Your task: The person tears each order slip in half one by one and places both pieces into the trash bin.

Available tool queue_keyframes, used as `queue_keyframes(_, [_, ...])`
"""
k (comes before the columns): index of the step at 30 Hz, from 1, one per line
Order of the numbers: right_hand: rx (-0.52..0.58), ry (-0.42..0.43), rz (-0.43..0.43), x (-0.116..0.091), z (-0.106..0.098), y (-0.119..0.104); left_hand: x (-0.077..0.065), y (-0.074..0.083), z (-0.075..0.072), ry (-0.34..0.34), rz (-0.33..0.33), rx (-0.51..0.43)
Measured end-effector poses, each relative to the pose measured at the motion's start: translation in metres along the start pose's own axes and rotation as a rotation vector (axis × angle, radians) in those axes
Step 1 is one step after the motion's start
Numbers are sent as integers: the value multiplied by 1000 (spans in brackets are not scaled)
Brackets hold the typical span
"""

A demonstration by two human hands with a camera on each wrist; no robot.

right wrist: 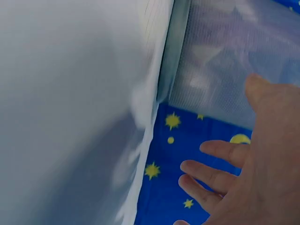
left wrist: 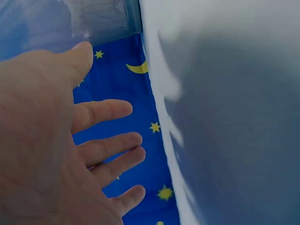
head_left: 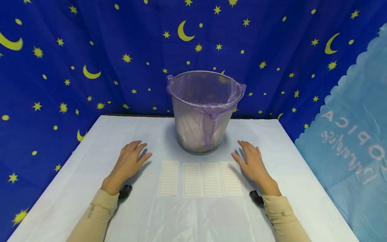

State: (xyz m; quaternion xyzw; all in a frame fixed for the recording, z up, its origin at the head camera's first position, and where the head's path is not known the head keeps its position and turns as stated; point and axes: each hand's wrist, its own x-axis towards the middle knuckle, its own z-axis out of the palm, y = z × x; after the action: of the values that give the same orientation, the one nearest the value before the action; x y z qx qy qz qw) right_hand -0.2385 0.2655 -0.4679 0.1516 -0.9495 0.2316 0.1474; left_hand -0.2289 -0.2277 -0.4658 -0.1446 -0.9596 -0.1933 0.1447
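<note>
Four lined paper slips (head_left: 211, 179) lie face-on between the two hands, slightly toward the wearer's side of the fingertips. The leftmost is set a little apart on the left-hand side; the other three sit close together toward the right hand.

Left hand (head_left: 128, 159): fingers spread and relaxed, thumb pointing inward, nothing held. Right hand (head_left: 251, 163): much the same, fingers loosely parted, its thumb tip near the far end of the closest slip. From where I stand I cannot tell whether either hand's edge brushes the surface (head_left: 287, 144).

Ahead of both hands and between them stands a mesh bin (head_left: 188, 124), upright, with a purple liner (head_left: 211, 116) folded over its rim and bunched at the near side. Clear plastic (head_left: 175, 218) lies nearer the wearer than the hands, below the slips; its outline is too faint to count pieces.

My reading: a ready pause, no handling under way. A next move would call for one hand to come inward and down, thumb and fingertip pinching a slip's edge; paper this flat may slide before it lifts.
</note>
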Motion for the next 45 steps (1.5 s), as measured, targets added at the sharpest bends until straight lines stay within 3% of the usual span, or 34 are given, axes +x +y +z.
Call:
queue_keyframes(5, [22, -8, -23, -2, 1, -10, 4, 10, 1, -10, 32, 26])
queue_keyframes(18, [49, -48, -86, -8, 8, -34, -2, 26, 10, -63, 136, -1])
queue_keyframes(35, [67, -52, -102, -10, 10, -35, -6, 46, 22, -105, 216, -63])
queue_keyframes(45, [110, -47, -86, -9, 12, -34, -7, 50, 25, -85, 273, -91])
